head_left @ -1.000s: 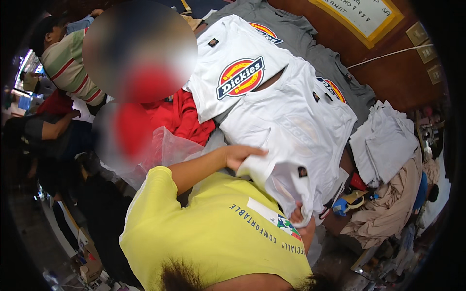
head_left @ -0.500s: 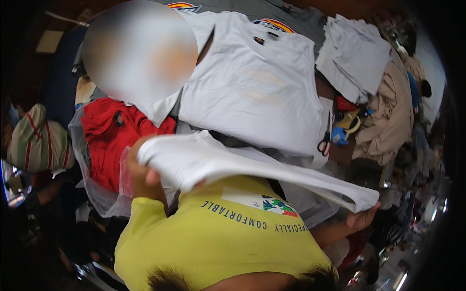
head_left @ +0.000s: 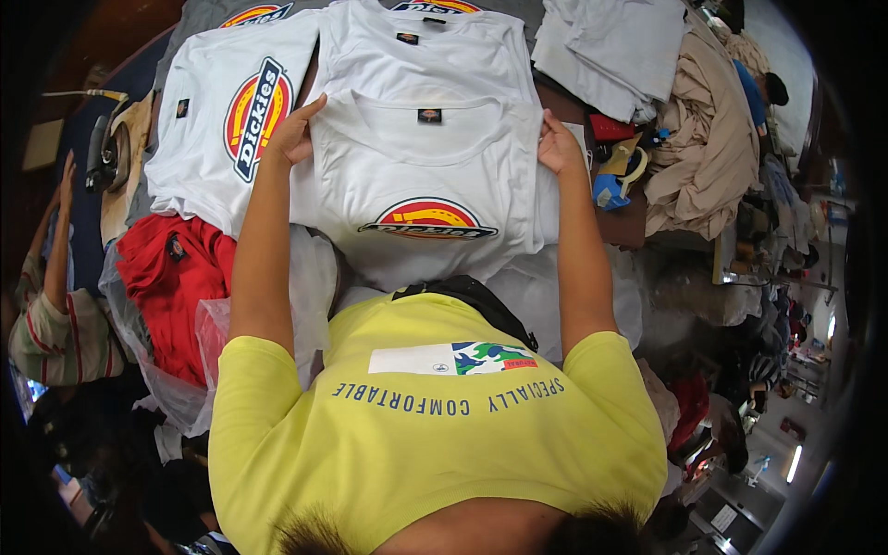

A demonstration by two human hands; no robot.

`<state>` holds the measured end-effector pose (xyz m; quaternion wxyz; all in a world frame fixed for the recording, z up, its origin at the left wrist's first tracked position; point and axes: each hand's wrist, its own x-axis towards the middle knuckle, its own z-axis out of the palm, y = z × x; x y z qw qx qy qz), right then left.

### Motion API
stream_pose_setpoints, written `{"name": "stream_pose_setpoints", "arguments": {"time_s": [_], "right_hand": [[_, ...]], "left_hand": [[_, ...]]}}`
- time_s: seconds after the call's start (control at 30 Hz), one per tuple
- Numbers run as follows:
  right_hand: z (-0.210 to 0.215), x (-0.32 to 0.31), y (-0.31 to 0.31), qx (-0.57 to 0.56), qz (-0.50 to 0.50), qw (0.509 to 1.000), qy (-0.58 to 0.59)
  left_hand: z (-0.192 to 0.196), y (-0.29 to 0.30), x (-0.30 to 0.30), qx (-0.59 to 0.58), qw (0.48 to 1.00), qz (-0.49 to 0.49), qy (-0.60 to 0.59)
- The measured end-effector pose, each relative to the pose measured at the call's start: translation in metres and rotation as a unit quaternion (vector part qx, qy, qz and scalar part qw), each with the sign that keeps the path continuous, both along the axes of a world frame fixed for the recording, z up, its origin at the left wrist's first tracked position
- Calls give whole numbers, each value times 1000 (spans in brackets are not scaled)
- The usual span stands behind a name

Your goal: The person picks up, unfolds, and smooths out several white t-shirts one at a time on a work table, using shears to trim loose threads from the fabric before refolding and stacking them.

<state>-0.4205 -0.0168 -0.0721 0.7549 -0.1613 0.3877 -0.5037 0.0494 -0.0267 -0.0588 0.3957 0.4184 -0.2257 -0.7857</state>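
And here's the white sleeveless shirt [head_left: 412, 166], front and centre, straight up at twelve o'clock from the yellow T-shirt [head_left: 444, 435] on the person's chest! Take that white garment as the clock's hub: the left hand [head_left: 294, 137], around ten, grasps one shoulder edge; the right hand [head_left: 561, 146], between two and three, grasps the opposite one. Spread wide between them, it shows its dark neck label [head_left: 429, 116] at the top and a red-and-yellow emblem [head_left: 428, 220] across the chest, at six. Under it, out towards twelve, lies another white shirt [head_left: 370, 57]; over at nine, a third shirt [head_left: 199, 134], its emblem face up. Down at eight, red garments [head_left: 176, 296] sit bunched in a clear plastic bag [head_left: 310, 268]! Up at two, there's a stack of folded pale garments [head_left: 606, 55]; out at three, a tape roll [head_left: 635, 172], with a heap of beige cloth [head_left: 698, 148] just beyond. Far off at eight, a person in a striped top [head_left: 65, 338] has both arms up!
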Motion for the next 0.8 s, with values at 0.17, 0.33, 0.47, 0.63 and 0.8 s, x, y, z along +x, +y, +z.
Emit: {"name": "stream_pose_setpoints", "arguments": {"time_s": [0.17,0.33,0.47,0.63,0.8], "right_hand": [[19,-1,-7,47,168,983,-57],[2,3,-45,8,80,997,6],[1,3,-35,27,61,998,-6],[46,-10,62,-14,49,914,402],[47,-27,178,34,245,845,474]], "left_hand": [[13,-6,-2,11,998,-37,51],[9,-31,-21,18,999,16,-43],[15,-17,-30,20,991,17,-133],[10,75,-4,-45,951,83,-296],[-10,185,12,-27,930,45,-364]]}}
